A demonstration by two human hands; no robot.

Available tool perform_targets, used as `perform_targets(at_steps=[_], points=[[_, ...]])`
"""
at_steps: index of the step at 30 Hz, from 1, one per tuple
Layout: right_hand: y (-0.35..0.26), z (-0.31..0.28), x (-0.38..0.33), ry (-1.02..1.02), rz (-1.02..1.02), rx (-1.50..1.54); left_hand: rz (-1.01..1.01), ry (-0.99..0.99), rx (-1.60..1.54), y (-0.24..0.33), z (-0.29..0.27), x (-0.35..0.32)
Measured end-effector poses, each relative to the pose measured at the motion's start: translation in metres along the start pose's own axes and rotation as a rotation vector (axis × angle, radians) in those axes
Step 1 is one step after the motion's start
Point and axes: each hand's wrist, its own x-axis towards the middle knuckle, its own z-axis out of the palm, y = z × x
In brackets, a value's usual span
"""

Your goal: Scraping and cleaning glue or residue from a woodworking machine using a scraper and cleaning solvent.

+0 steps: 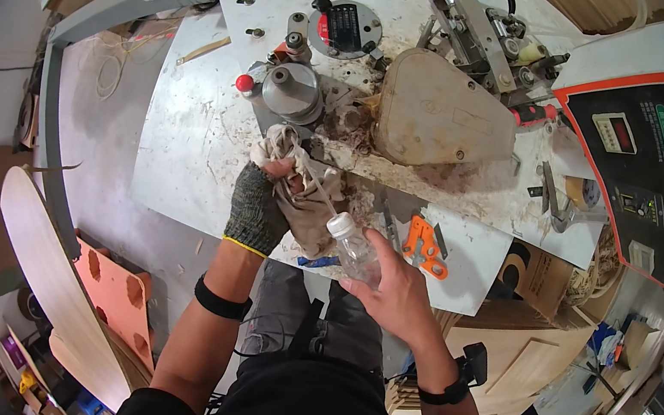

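Observation:
My left hand point(257, 206), in a dark knitted glove with a yellow cuff, is closed on a crumpled, stained beige rag point(311, 220). Bare fingertips show at the top of that glove. My right hand point(401, 295) is ungloved and wraps round a clear plastic squeeze bottle point(355, 253) with a white cap. From the cap a long thin spout point(319, 181) reaches up and left to the rag; whether its tip touches the cloth I cannot tell. Just beyond the rag stands a grey metal roller point(291, 95) on the machine table.
An orange spring clamp point(423, 248) lies right of the bottle. Behind are a dusty beige cover point(446, 114), a red knob point(245, 83) and a metal mechanism point(485, 36). A control panel point(659, 172) stands at right. Curved wooden boards point(54, 259) lean at left.

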Motion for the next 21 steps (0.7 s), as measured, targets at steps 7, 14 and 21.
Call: perform_targets(at_steps=[7,14,21], points=[[-0.01,-0.009,-0.002,-0.068,0.102,-0.048,-0.014,-0.052,-0.026,0.001,-0.009,-0.002],[0.001,-0.006,-0.005,-0.017,0.096,-0.012,-0.029,-0.045,-0.049,0.0,0.004,-0.01],[0.006,-0.007,-0.009,-0.015,0.093,-0.018,0.112,-0.128,0.143,-0.003,-0.015,0.002]])
